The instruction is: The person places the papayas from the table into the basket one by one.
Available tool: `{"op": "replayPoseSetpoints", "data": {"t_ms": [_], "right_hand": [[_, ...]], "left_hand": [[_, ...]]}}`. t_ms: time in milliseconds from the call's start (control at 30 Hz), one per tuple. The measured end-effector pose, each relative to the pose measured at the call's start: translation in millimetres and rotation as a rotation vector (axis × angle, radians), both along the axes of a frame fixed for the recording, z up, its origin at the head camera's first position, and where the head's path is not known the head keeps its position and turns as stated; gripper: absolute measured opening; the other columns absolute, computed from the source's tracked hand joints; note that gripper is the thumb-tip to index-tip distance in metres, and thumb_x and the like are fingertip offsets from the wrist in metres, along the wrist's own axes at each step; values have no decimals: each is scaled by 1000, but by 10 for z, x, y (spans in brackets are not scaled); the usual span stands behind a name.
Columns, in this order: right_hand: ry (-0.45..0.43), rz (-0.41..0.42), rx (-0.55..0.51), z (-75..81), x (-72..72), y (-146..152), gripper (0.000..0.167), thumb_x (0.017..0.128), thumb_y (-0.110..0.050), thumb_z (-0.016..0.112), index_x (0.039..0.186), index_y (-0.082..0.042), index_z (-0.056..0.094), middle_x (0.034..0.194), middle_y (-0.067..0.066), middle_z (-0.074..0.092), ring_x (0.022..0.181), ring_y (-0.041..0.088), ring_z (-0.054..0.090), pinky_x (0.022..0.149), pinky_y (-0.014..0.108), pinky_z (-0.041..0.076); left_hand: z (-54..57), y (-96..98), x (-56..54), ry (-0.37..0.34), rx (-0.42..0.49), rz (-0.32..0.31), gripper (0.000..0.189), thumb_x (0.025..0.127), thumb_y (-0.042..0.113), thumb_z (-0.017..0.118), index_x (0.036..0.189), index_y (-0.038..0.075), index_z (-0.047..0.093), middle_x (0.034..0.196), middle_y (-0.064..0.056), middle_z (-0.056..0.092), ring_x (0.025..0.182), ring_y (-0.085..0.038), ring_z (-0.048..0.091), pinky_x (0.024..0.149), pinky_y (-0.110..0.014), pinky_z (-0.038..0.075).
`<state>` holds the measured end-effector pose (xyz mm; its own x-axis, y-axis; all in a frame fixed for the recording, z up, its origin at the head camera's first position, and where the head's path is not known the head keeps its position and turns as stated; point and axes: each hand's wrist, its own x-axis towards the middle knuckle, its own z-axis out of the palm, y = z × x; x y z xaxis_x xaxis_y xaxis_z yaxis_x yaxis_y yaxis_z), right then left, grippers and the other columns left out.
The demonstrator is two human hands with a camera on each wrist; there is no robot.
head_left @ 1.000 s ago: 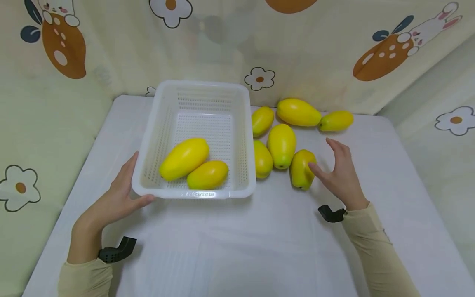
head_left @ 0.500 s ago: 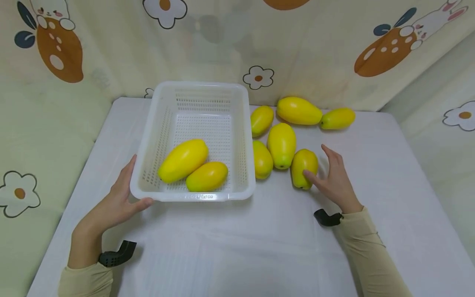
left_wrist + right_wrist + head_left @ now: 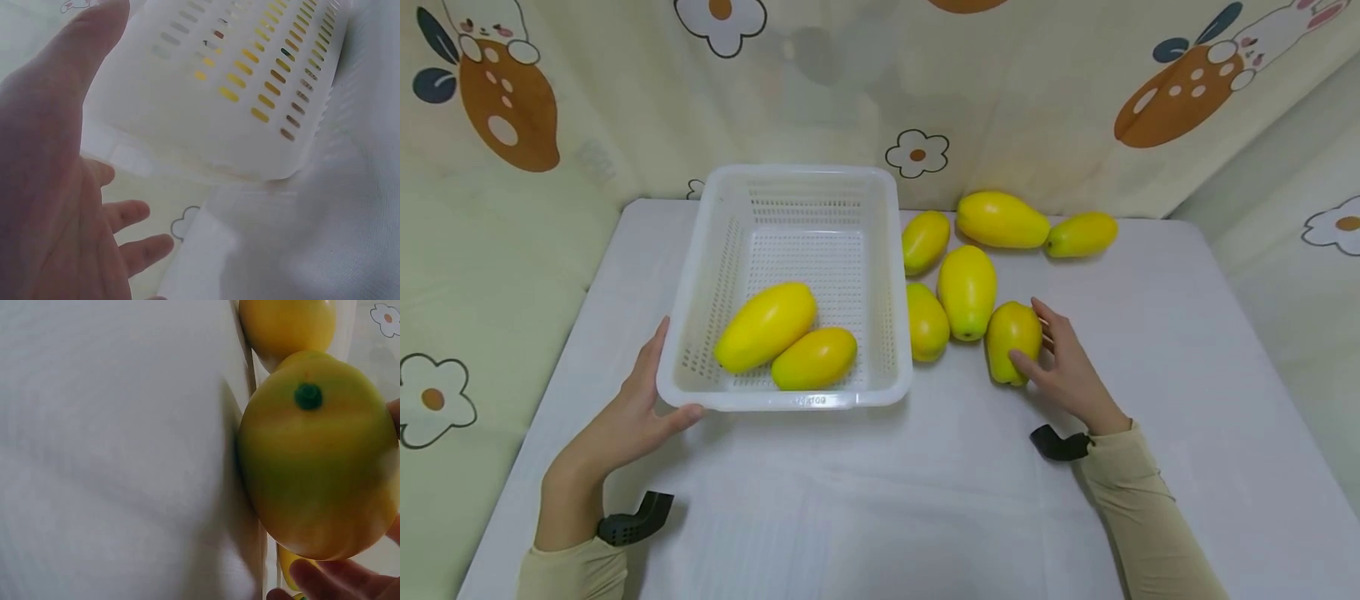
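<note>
My right hand [image 3: 1070,375] is at the nearest yellow papaya [image 3: 1013,342], with the thumb on its front and the fingers curled along its right side. In the right wrist view, this papaya [image 3: 312,462] fills the right part, with fingertips by its lower edge. My left hand [image 3: 630,417] rests against the near left corner of a white plastic basket [image 3: 790,400], fingers spread along its side and thumb at the front rim. Inside the basket lie two papayas, a larger one [image 3: 767,327] and a smaller one [image 3: 815,358].
Several more papayas [image 3: 967,292] lie on the white-covered table [image 3: 865,500] right of the basket; one [image 3: 928,323] is partly hidden by its rim. Two lie farther back by the patterned curtain [image 3: 827,92]. Each wrist carries a black camera mount [image 3: 636,518].
My right hand has moved left and closed in around the nearest papaya. The left hand stays at the basket, and the whole view has shifted slightly.
</note>
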<state>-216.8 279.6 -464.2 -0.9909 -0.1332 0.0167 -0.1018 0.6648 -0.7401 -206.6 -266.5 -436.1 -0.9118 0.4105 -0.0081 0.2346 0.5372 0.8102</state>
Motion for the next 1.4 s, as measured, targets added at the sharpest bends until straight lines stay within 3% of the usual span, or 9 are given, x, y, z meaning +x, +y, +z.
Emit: {"op": "replayPoseSetpoints", "data": {"t_ms": [300,500,600,800,1000,1167,1400], "right_hand": [[21,50,-70,24,29,-38,69,95,-13,56,151,-11,18,149,21,19,135,40,26,106,65,25],[-37,59,-96,44,61,-51,66,94,-14,57,150,-14,22,155,16,5,140,40,17,107,66,22],[-70,70,-80,41,80,-48,80,89,-16,65,151,-15,14,156,13,-2,142,40,13,107,66,21],[-93,121,69,9,116,-28,115,76,-21,78,150,-10,-9,154,19,-12,142,41,3,110,65,15],[-89,72,34,-15,88,-16,115,75,-22,79,148,-8,-10,150,25,3,137,40,17,110,60,18],[-136,49,-2,-18,72,-20,118,72,-24,83,146,-8,-8,150,25,10,133,40,24,108,59,20],[-47,79,100,-47,53,18,125,65,-27,88,149,-9,-2,141,26,14,126,40,30,104,60,27]], "left_hand": [[-19,4,6,-32,36,2,116,76,15,76,151,33,-10,154,-1,7,132,-26,17,102,-71,17],[-59,8,10,-21,78,-4,115,75,15,77,152,31,-6,154,3,9,132,-21,15,104,-69,14],[-70,11,22,-22,95,-8,114,75,14,77,152,30,-5,154,4,10,132,-17,17,104,-69,14],[-83,18,31,-6,97,-14,113,75,14,77,152,30,-4,154,4,10,132,-14,17,104,-68,14],[-76,20,16,10,85,-7,113,75,17,77,152,31,-4,155,5,7,134,-18,15,105,-71,12],[-72,18,19,-3,70,6,113,76,21,77,152,32,-5,155,6,6,132,-21,15,103,-75,13],[-93,24,14,17,83,0,113,75,17,77,153,30,-4,155,5,7,134,-19,14,106,-71,11]]}}
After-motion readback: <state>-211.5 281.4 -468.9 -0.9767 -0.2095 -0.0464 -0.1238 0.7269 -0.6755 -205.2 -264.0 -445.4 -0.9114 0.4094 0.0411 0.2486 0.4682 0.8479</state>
